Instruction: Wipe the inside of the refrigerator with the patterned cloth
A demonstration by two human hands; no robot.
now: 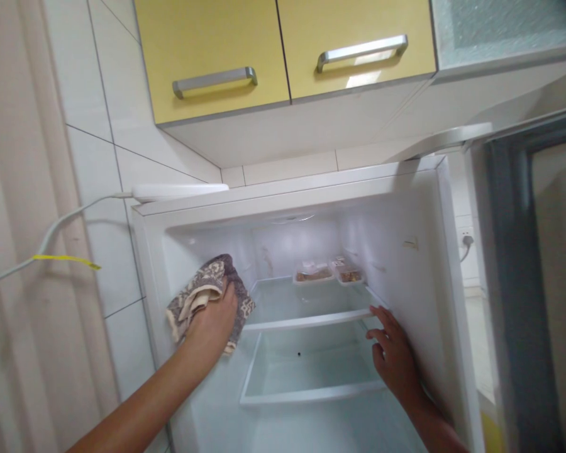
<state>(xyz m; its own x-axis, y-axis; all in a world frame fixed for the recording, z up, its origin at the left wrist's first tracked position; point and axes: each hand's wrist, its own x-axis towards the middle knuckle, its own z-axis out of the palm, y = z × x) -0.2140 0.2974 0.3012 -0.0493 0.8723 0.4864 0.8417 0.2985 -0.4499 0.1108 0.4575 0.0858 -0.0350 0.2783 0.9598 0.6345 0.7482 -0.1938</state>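
Observation:
My left hand [216,321] is closed on a patterned grey and cream cloth [205,286], pressed to the left inner wall of an open fridge [283,195]. Part of my fingers is hidden in the cloth's folds. On the other side my right hand [393,352] has its fingers apart, with the fingertips at the right end of the upper glass shelf's white front edge [311,320]. Nothing shows in that hand. Two clear food boxes, one on the left [314,273] and one on the right [348,272], sit at the back of the upper shelf.
A second shelf [311,394] lies lower down. The fridge door [523,283] stands open at the right. Yellow cabinets [217,38] with metal handles hang above. A white flat device [179,192] with a cable rests on the fridge top, and a curtain [23,189] hangs at left.

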